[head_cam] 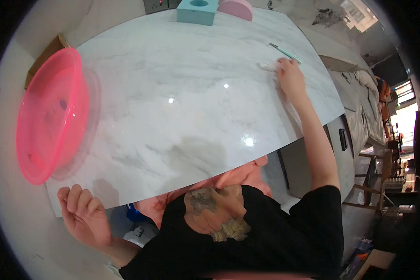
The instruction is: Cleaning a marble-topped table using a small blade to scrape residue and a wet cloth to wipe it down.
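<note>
On the right part of the white marbled table (196, 70), my right hand (291, 78) reaches over the surface with its fingertips beside a slim mint-green pen-like tool (286, 53). A small whitish, partly see-through piece (265, 65) lies by the fingers; whether they hold it or the tool I cannot tell. My left hand (84, 217) is raised palm up at the table's near left corner, its fingers curled and nothing seen in it. A pink plastic basin (80, 122) stands at the left edge of the table, just beyond that hand.
A light-blue block with a round hole (196, 15) and a pink rounded block (236, 8) stand at the far edge. Behind the basin is a cardboard piece (45, 59). A cabinet with a black handle (342, 139) and a wooden chair (369, 189) are at the right.
</note>
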`<state>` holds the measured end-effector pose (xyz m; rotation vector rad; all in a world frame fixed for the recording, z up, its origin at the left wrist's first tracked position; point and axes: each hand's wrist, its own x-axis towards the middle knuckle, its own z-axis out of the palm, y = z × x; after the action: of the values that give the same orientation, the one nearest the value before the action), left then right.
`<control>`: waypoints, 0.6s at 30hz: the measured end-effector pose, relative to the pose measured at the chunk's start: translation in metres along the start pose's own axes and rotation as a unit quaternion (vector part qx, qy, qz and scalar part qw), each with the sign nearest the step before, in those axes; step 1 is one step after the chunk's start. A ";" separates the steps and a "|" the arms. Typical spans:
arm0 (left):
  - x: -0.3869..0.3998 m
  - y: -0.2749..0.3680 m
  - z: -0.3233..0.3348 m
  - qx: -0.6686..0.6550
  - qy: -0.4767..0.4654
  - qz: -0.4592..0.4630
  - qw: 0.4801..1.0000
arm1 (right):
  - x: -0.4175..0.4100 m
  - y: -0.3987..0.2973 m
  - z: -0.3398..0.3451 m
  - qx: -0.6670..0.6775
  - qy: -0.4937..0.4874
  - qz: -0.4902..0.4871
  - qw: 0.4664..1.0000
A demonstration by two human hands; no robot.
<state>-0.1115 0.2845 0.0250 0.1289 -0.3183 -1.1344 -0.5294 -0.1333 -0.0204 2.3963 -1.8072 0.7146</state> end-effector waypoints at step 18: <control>0.028 -0.041 0.107 0.114 -0.354 0.121 0.920 | -0.071 -0.247 0.038 0.284 -0.158 -0.440 0.837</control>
<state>-0.1697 0.2487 0.1206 -0.1235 -1.0854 -0.8603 -0.3041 -0.0047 -0.0258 3.4123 -0.3131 0.8065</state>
